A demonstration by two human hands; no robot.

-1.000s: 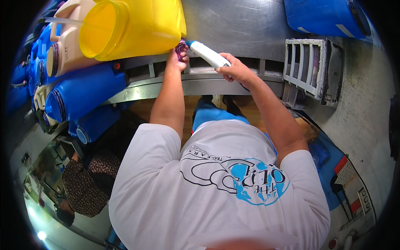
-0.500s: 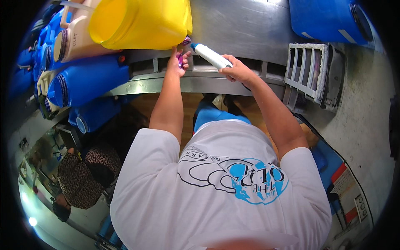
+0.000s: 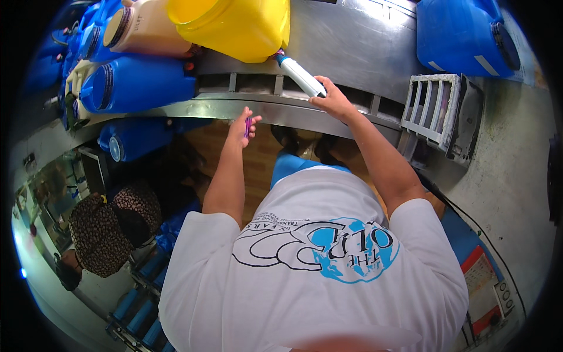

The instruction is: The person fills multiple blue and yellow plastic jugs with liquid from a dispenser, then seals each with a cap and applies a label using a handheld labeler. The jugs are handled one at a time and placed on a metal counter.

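My right hand (image 3: 335,102) grips a white cylindrical hand tool (image 3: 303,80) with a dark blue tip. The tool's tip meets a small purple fitting (image 3: 278,54) at the near lower corner of a yellow plastic jerry can (image 3: 243,29). That can lies tilted on the steel counter (image 3: 346,53), its upper part cut off by the picture's edge. My left hand (image 3: 239,129) hangs in front of the counter edge, fingers curled around a small purple strip (image 3: 248,127). What kind of thing the strip is, I cannot tell.
Several blue jerry cans (image 3: 138,85) and a beige one (image 3: 155,26) crowd the left. A big blue can (image 3: 457,41) stands at the far right, near a white slatted unit (image 3: 431,108). Another person in a patterned top (image 3: 99,234) is at the lower left.
My left hand has drawn back from the yellow can toward me with the purple strip. The white tool's tip has come up against the purple fitting.
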